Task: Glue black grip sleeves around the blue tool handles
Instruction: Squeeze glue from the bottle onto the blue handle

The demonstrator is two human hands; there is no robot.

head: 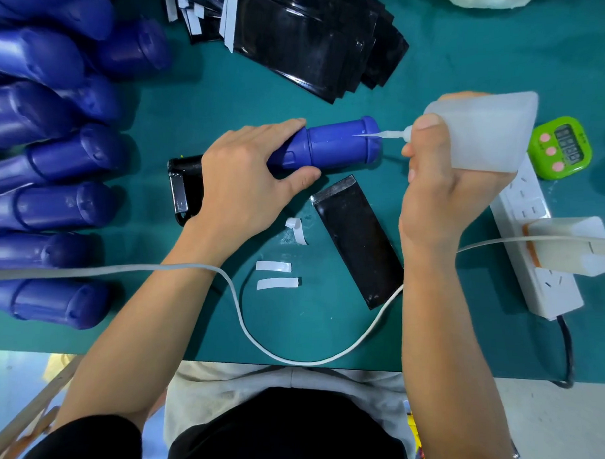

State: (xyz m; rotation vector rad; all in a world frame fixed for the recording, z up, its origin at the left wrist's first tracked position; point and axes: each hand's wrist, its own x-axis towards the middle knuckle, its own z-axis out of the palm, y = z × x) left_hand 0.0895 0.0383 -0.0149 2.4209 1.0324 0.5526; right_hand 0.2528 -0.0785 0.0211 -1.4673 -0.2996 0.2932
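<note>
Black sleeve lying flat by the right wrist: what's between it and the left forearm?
Head view: three white strips, one curled, lie on the green mat between black sleeve and left forearm; a white cable loops nearer the table edge.

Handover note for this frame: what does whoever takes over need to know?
Left grip holds the handle on its side.
Right grip holds the glue bottle, nozzle tip on the handle.
One sleeve lies just below the handle, with white strips beside it.
Done: a glue line seems begun.
Left: wrap the sleeve round this handle, then do the pile with sleeves from the stack.
</note>
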